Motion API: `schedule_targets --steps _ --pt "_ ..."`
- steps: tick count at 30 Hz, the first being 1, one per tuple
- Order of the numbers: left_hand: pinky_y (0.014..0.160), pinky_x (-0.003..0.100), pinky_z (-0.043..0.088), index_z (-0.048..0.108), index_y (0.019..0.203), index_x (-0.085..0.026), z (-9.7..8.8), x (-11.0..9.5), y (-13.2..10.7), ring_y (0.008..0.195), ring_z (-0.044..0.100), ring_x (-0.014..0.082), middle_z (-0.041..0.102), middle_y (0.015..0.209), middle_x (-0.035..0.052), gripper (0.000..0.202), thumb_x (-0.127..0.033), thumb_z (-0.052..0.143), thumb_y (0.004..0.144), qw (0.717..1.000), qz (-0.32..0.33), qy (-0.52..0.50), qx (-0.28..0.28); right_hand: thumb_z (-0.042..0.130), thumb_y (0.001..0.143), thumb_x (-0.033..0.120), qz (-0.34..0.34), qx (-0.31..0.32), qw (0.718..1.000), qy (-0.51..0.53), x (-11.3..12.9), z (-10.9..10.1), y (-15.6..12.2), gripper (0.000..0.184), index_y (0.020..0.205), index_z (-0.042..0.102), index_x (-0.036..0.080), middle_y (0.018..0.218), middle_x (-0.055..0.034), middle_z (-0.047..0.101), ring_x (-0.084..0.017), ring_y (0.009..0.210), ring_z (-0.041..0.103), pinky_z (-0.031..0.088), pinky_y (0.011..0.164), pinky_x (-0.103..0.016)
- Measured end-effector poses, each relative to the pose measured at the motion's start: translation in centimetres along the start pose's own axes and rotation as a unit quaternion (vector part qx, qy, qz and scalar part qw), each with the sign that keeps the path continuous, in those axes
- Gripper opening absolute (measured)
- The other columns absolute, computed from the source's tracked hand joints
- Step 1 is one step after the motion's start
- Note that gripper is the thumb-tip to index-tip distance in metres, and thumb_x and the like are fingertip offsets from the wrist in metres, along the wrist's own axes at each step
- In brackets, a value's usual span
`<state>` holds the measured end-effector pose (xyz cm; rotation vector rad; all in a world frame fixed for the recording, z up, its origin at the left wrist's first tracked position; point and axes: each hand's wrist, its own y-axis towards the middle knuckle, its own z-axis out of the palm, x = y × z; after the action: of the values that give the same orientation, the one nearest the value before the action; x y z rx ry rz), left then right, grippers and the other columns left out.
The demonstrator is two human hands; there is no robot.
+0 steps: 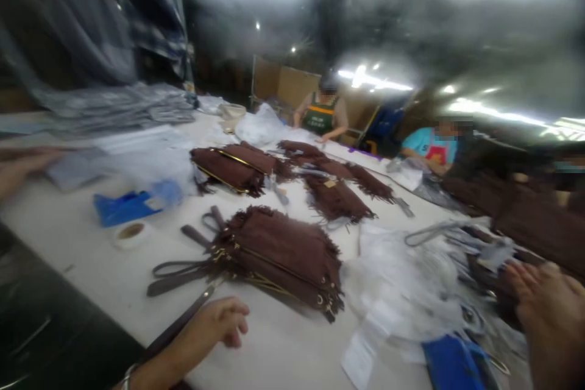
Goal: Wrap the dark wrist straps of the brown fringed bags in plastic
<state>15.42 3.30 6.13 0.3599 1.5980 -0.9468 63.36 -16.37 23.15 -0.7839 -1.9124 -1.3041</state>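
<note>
My left hand [223, 323] hovers over the near table edge, fingers loosely bent and apart, with nothing in it. Just beyond it lies a stack of brown fringed bags [283, 250] with gold zips and wrist straps [178, 268]. A long dark strap [183, 320] runs from the stack behind my left forearm. At the right, my right hand [548, 298] has its fingers stretched out beside a pile of brown bag pieces [539, 225]. Whether its fingertips touch the pile is blurred. Crumpled clear plastic bags [406, 274] lie between my hands.
More fringed bags [237, 167] lie farther back on the white table [109, 286]. A tape roll [131, 234] and a blue packet [123, 207] sit at left. A blue pouch [452, 362] lies near right. Another person's hand [22, 164] reaches in at left; two people work across the table.
</note>
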Motion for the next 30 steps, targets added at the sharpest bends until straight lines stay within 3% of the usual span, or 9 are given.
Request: schedule_targets --steps 2,3,6,9,13,18,23,27,30 --pt "0.072 0.032 0.049 0.065 0.095 -0.019 -1.6 -1.3 1.6 0.077 0.064 0.0212 0.068 0.088 0.0061 0.027 -0.041 0.055 0.084 0.985 0.086 0.106 -0.11 0.047 0.073 0.075 0.063 -0.052 0.996 -0.04 -2.4 2.3 -3.4 0.064 0.111 0.065 0.027 0.105 -0.023 0.068 -0.037 0.09 0.067 0.045 0.079 -0.06" --pt "0.081 0.033 0.049 0.065 0.096 -0.02 -2.4 -1.8 2.5 0.087 0.063 0.0225 0.068 0.093 0.0061 0.024 -0.038 0.052 0.086 0.964 0.133 0.163 -0.162 0.054 0.074 0.069 0.103 -0.015 0.992 -0.075 -3.3 4.2 -6.0 0.059 0.112 0.065 0.026 0.103 -0.0208 0.07 -0.035 0.09 0.068 0.047 0.082 -0.056" --pt "0.1 0.038 0.04 0.063 0.104 -0.021 -4.6 -3.1 5.6 0.11 0.055 0.025 0.063 0.11 0.0084 0.025 -0.031 0.044 0.091 0.886 0.239 0.297 -0.264 0.051 0.084 0.056 0.045 0.228 0.967 -0.101 -3.8 12.1 -15.0 0.041 0.1 0.068 0.022 0.101 -0.0111 0.071 -0.029 0.092 0.067 0.05 0.086 -0.046" --pt "0.106 0.042 0.034 0.06 0.113 -0.017 -6.4 -3.6 8.7 0.118 0.048 0.0281 0.058 0.118 0.0125 0.029 -0.028 0.048 0.089 0.864 0.228 0.374 -0.25 0.045 0.092 0.03 -0.145 0.339 0.92 -0.131 -2.0 19.9 -21.7 0.032 0.117 0.062 0.021 0.118 -0.0091 0.065 -0.024 0.108 0.06 0.047 0.092 -0.038" --pt "0.091 0.036 0.044 0.065 0.109 -0.014 -8.5 -4.0 11.7 0.099 0.057 0.0266 0.063 0.102 0.0107 0.031 -0.024 0.06 0.079 0.889 0.18 0.388 -0.165 0.049 0.083 0.005 -0.317 0.347 0.835 -0.286 0.1 25.8 -24.4 0.041 0.12 0.06 0.017 0.112 -0.0147 0.065 -0.027 0.101 0.059 0.047 0.082 -0.038" --pt "0.079 0.033 0.047 0.068 0.095 -0.014 -9.9 -5.3 11.9 0.085 0.059 0.0244 0.063 0.089 0.0079 0.026 -0.027 0.068 0.073 0.899 0.185 0.376 -0.127 0.046 0.083 0.003 -0.34 0.333 0.818 -0.323 1.1 26.4 -22.7 0.025 0.098 0.065 0.013 0.089 -0.013 0.066 -0.026 0.083 0.059 0.047 0.073 -0.036" --pt "0.097 0.037 0.041 0.064 0.091 -0.019 -8.9 -6.5 5.8 0.109 0.053 0.028 0.06 0.11 0.01 0.031 -0.04 0.075 0.072 0.88 0.265 0.382 -0.101 0.038 0.091 0.009 -0.337 0.275 0.881 -0.186 0.7 22.7 -22.3 0.033 0.115 0.059 0.018 0.112 -0.01 0.063 -0.022 0.105 0.057 0.045 0.092 -0.034" --pt "0.113 0.047 0.024 0.06 0.102 -0.022 -7.2 -2.7 1.1 0.128 0.041 0.0322 0.058 0.123 0.0113 0.035 -0.043 0.073 0.076 0.827 0.324 0.452 -0.083 0.039 0.091 0.009 -0.314 0.292 0.891 -0.146 -0.7 20.8 -25.1 0.033 0.113 0.06 0.021 0.11 -0.0084 0.065 -0.022 0.104 0.058 0.045 0.092 -0.036" --pt "0.108 0.051 0.032 0.057 0.115 -0.018 -6.4 1.7 0.3 0.122 0.048 0.0335 0.059 0.122 0.0146 0.035 -0.035 0.061 0.085 0.79 0.299 0.515 -0.147 0.046 0.089 0.007 -0.294 0.308 0.888 -0.171 -0.8 20.7 -27.4 0.028 0.108 0.062 0.019 0.109 -0.009 0.066 -0.022 0.105 0.058 0.043 0.094 -0.036"
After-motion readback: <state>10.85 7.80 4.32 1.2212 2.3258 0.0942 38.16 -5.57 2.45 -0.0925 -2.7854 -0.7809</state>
